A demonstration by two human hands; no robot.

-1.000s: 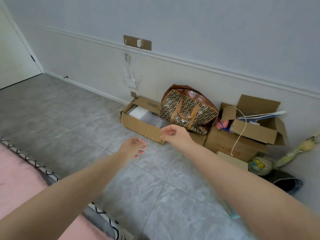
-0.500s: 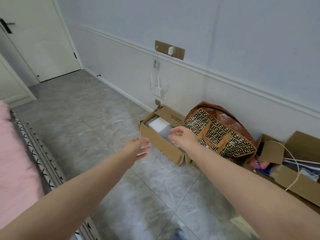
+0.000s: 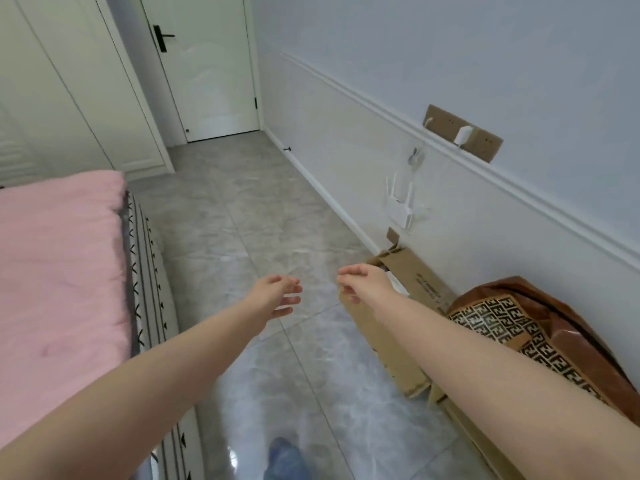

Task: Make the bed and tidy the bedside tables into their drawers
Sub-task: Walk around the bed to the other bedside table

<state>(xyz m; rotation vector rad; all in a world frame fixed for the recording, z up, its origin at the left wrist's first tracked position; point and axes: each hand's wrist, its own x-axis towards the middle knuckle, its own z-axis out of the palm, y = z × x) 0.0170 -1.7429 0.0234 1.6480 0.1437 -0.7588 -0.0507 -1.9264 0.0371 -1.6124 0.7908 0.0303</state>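
Observation:
The bed (image 3: 149, 258) lies along the left, topped by a fluffy pink blanket (image 3: 55, 265) over a white sheet with black markings. My left hand (image 3: 273, 296) reaches out over the grey tiled floor, fingers loose and holding nothing. My right hand (image 3: 363, 282) is stretched out beside it, also holding nothing, in front of a cardboard box. No bedside table or drawer is in view.
An open cardboard box (image 3: 405, 306) and a brown patterned bag (image 3: 540, 334) sit against the right wall. A white router (image 3: 400, 206) hangs under a wall socket strip (image 3: 464, 133). A white door (image 3: 204, 71) stands at the far end, wardrobe doors (image 3: 69, 81) at the left. My blue shoe (image 3: 287, 459) is below.
The view has swung left, from the boxes at the wall towards the door and the bed. Both hands stay stretched out in front and hold nothing.

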